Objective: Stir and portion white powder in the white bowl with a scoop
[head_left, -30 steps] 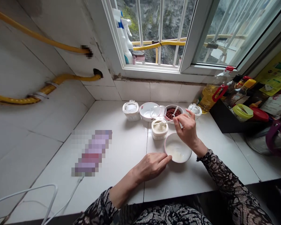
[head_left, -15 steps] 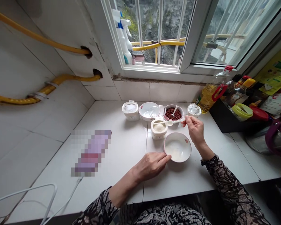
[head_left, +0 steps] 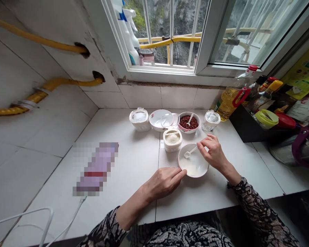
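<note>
My left hand (head_left: pixel 168 180) pinches the near left rim of a white bowl (head_left: pixel 202 166) that has some pale powder inside at its bottom. Between the thumb and fingers of my right hand (head_left: pixel 211 151) is a small white spoon (head_left: pixel 187 154), its scoop over the inside of that bowl. Just behind the bowl stands an open white square jar (head_left: pixel 172 145) filled with pale powder. Farther back, a bowl of dark red grains (head_left: pixel 193 124) has another white spoon in it. To its left sits a white bowl (head_left: pixel 157 120) with a clear lid leaning on it.
Lidded jars stand at the back left (head_left: pixel 140 123) and back right (head_left: pixel 211 120). An oil bottle (head_left: pixel 228 99) and a black box (head_left: pixel 243 127) of condiments are at the right. A blurred purple object (head_left: pixel 96 168) with a white cable lies at the left.
My right hand has brought the spoon from over the powder jar down toward me, over the near bowl. My left hand keeps its hold on the rim. The view has shifted slightly.
</note>
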The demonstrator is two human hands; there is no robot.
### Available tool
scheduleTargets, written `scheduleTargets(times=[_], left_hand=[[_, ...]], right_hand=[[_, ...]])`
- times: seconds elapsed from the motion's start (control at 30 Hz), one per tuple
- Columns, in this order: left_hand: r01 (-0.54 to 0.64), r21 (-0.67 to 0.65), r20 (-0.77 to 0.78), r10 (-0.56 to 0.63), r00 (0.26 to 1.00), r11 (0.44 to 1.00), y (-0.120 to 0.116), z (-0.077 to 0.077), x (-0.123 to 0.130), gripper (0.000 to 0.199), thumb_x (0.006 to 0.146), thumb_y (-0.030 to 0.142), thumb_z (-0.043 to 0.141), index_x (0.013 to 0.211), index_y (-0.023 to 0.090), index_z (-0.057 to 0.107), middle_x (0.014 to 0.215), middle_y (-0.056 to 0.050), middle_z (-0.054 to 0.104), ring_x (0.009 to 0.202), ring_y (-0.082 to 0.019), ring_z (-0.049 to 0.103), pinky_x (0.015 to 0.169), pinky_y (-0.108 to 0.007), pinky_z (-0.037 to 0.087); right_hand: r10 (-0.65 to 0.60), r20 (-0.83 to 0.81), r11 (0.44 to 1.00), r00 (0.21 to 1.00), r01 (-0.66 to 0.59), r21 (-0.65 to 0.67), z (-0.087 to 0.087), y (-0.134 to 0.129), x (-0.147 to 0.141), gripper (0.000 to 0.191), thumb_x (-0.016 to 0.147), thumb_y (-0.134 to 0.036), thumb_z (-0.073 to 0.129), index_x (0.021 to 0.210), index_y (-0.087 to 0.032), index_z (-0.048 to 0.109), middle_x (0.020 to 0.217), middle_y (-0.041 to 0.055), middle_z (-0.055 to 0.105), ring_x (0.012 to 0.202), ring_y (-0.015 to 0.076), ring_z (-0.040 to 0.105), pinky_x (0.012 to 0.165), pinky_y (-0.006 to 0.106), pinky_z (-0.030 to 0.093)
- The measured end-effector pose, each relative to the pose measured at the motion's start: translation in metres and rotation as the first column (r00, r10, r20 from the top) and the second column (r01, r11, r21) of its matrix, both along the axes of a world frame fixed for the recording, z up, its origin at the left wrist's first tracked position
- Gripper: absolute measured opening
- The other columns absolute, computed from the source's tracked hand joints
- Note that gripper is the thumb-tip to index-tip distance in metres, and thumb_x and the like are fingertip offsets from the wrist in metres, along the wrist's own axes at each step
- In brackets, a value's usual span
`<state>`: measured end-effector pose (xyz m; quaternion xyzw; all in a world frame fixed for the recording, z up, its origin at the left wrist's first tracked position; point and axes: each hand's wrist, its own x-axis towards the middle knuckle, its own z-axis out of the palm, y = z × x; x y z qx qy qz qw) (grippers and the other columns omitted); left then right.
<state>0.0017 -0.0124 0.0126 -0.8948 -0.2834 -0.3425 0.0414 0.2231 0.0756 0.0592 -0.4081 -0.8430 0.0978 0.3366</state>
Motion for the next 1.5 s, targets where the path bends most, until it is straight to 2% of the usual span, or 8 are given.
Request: scheduleTargets(times=[0.1,0.2,0.47,0.63,1.0,1.2,1.3,1.5], left_hand=[[-0.001,0.0,0.002,0.001,1.0,1.0,0.0,0.0,0.0,0.023,0.1,0.01,0.033,0.111,0.01,0.053,0.072,-0.002,0.062,0.056,-0.012,0.056,0.048,-0.022,0.047],[-0.002,-0.001,0.003,0.002,1.0,1.0,0.0,0.0,0.0,0.022,0.1,0.01,0.034,0.111,0.01,0.053,0.072,-0.002,0.062,0.056,-0.012,0.056,0.048,-0.022,0.047],[0.005,-0.013,0.004,-0.005,1.0,1.0,0.0,0.0,0.0,0.023,0.099,0.009,0.034,0.113,0.01,0.053,0.075,-0.003,0.064,0.059,-0.012,0.058,0.05,-0.022,0.049],[0.005,-0.027,-0.003,-0.005,1.0,1.0,-0.001,-0.002,-0.001,0.024,0.098,0.009,0.035,0.114,0.01,0.053,0.077,-0.004,0.065,0.061,-0.013,0.06,0.052,-0.023,0.051],[-0.003,-0.027,-0.021,0.002,1.0,1.0,-0.001,-0.002,-0.001,0.024,0.098,0.009,0.034,0.113,0.01,0.053,0.076,-0.004,0.064,0.06,-0.013,0.059,0.051,-0.022,0.05],[-0.011,-0.017,-0.016,0.011,1.0,1.0,-0.001,-0.002,-0.001,0.024,0.098,0.01,0.035,0.112,0.011,0.054,0.074,-0.003,0.063,0.059,-0.013,0.058,0.051,-0.023,0.049],[-0.015,-0.011,-0.015,0.015,1.0,1.0,-0.001,-0.002,0.0,0.024,0.098,0.01,0.034,0.11,0.011,0.055,0.073,-0.003,0.062,0.058,-0.013,0.057,0.05,-0.023,0.048],[-0.03,-0.003,-0.02,0.03,0.999,1.0,-0.001,-0.001,0.001,0.023,0.099,0.009,0.034,0.105,0.011,0.057,0.069,-0.002,0.06,0.057,-0.013,0.056,0.05,-0.023,0.047]], right_hand=[[0.022,0.124,0.993,0.992,-0.036,0.116,-0.005,-0.005,-0.006,0.031,0.095,-0.023,0.049,0.065,-0.02,0.054,0.063,0.0004,0.066,0.073,0.0174,0.063,0.101,0.044,0.037],[0.034,0.098,0.993,0.995,-0.044,0.107,-0.007,-0.006,-0.008,0.029,0.095,-0.022,0.049,0.066,-0.02,0.055,0.066,0.0003,0.067,0.077,0.0171,0.065,0.101,0.043,0.036],[-0.044,-0.163,0.97,0.986,0.003,-0.243,-0.004,-0.002,0.004,0.038,0.094,-0.032,0.05,0.058,-0.021,0.054,0.059,-0.0019,0.063,0.065,0.0153,0.06,0.1,0.041,0.041],[-0.141,-0.293,0.897,0.946,-0.003,-0.443,0.0,-0.001,0.005,0.046,0.093,-0.047,0.051,0.056,-0.02,0.057,0.056,-0.0001,0.058,0.058,0.0142,0.054,0.067,0.029,0.046],[-0.191,-0.396,0.823,0.898,-0.073,-0.563,0.0,0.005,0.003,0.05,0.087,-0.057,0.056,0.056,-0.019,0.058,0.05,-0.0009,0.056,0.048,0.012,0.049,0.054,0.027,0.041],[-0.127,-0.415,0.945,0.901,-0.017,-0.327,0.031,0.013,-0.017,0.048,0.091,-0.052,0.053,0.055,-0.02,0.055,0.058,0.0009,0.06,0.059,0.0147,0.055,0.064,0.029,0.046],[-0.086,-0.371,0.995,0.925,0.057,-0.087,0.046,0.016,-0.032,0.044,0.096,-0.043,0.048,0.056,-0.022,0.053,0.059,-0.0002,0.061,0.065,0.0159,0.057,0.09,0.037,0.047],[0.045,-0.128,0.926,0.991,0.007,0.377,0.035,0.02,-0.051,0.025,0.094,-0.024,0.049,0.07,-0.024,0.055,0.066,-0.0018,0.066,0.072,0.0176,0.064,0.108,0.046,0.034]])
